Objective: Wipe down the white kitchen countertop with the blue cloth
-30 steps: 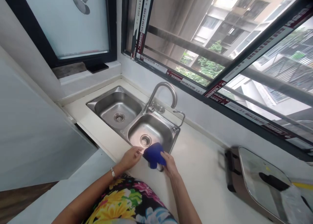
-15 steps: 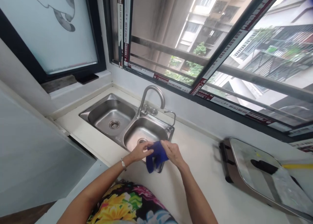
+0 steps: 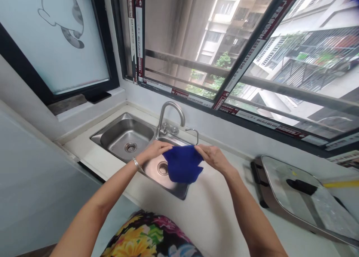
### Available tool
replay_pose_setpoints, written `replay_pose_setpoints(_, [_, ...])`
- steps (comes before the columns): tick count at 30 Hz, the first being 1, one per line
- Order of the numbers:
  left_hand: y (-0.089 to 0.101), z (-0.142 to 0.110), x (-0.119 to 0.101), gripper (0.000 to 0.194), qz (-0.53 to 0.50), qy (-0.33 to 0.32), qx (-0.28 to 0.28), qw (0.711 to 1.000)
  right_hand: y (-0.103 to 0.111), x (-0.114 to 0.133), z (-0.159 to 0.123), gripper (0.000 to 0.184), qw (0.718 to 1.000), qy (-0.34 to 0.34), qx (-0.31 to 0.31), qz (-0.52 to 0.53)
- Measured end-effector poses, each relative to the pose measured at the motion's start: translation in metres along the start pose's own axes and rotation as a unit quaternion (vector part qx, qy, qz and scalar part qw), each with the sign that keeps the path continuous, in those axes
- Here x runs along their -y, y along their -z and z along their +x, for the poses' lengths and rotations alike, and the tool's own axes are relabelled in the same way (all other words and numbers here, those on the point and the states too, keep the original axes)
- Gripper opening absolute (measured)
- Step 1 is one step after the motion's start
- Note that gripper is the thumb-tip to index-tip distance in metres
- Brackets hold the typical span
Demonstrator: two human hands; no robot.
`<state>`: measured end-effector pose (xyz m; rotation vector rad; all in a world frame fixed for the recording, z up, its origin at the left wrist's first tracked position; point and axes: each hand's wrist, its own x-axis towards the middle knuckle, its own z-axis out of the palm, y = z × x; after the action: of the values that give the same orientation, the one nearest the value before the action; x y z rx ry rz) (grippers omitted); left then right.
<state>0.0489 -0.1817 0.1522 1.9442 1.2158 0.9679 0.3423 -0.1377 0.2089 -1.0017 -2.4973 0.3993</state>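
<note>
A dark blue cloth [image 3: 183,165] hangs spread between my two hands, over the right basin of the steel double sink [image 3: 123,116]. My left hand [image 3: 155,149] pinches its upper left corner, and a silver bracelet sits on that wrist. At the upper right corner, my right hand [image 3: 212,156] grips the cloth between thumb and fingers. The cloth hides part of the right basin and its right edge. Behind it stand the tall curved faucet [image 3: 171,105] and a smaller thin spout [image 3: 195,131].
To the right, an electric pan with a glass lid [image 3: 291,186] rests on the white counter [image 3: 213,208]. A dark flat object [image 3: 98,96] lies on the window ledge at left. The window frame [image 3: 202,101] runs behind the sink.
The bunched cloth has been opened out flat between my hands. Both hands have risen and moved apart, bringing the cloth higher over the right basin.
</note>
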Motion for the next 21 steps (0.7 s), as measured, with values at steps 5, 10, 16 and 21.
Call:
replay_pose_setpoints(5, [-0.015,-0.010,-0.011,0.037,0.026,-0.004,-0.011,1.000,-0.015,0.014,-0.014,0.048,0.992,0.006,-0.129,0.011])
replay_pose_setpoints(10, [-0.048,-0.019,0.013,0.049,-0.012,0.090,-0.040,0.995,-0.045,0.025,-0.004,0.064,0.987,-0.072,-0.089,0.115])
replay_pose_setpoints(16, [-0.012,0.019,0.001,0.042,-0.054,0.033,-0.136,0.989,-0.018,0.039,0.014,0.046,0.971,-0.028,-0.221,0.091])
replay_pose_setpoints(21, [-0.053,-0.027,0.032,0.047,-0.069,0.100,-0.043,0.992,-0.076,0.021,-0.021,0.058,0.986,-0.112,-0.046,0.111])
